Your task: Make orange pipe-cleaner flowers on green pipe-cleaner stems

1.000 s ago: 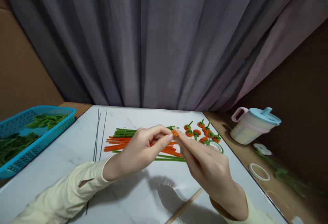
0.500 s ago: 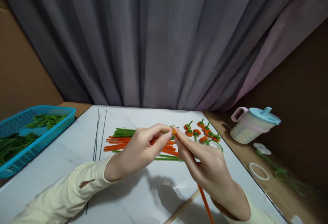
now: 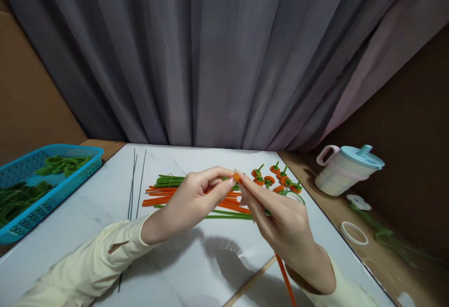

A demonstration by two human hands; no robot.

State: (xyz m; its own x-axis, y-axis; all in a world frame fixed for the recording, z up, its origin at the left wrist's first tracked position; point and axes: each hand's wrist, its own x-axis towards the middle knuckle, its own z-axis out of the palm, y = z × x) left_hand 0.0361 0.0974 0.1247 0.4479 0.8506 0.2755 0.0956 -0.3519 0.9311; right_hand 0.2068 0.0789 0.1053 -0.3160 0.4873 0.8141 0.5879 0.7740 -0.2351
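My left hand and my right hand meet over the middle of the table. Between their fingertips is the small coiled end of an orange pipe cleaner, pinched by both. Its loose length hangs out below my right palm. Behind and under the hands lie orange pipe cleaners and a tied bundle of green pipe cleaners. Further green stems lie nearer to me. Right of the hands sit several small orange pipe-cleaner shapes with green tops.
At the left stands a blue basket with green pipe-cleaner pieces. Thin dark wires lie beside it. A roll of tape, a lidded cup and a white ring are to the right. A wooden stick lies in front.
Both hands stay pinched together and have shifted only slightly. The coiled orange end shows a little more at the fingertips, and the hanging orange length has swung slightly right.
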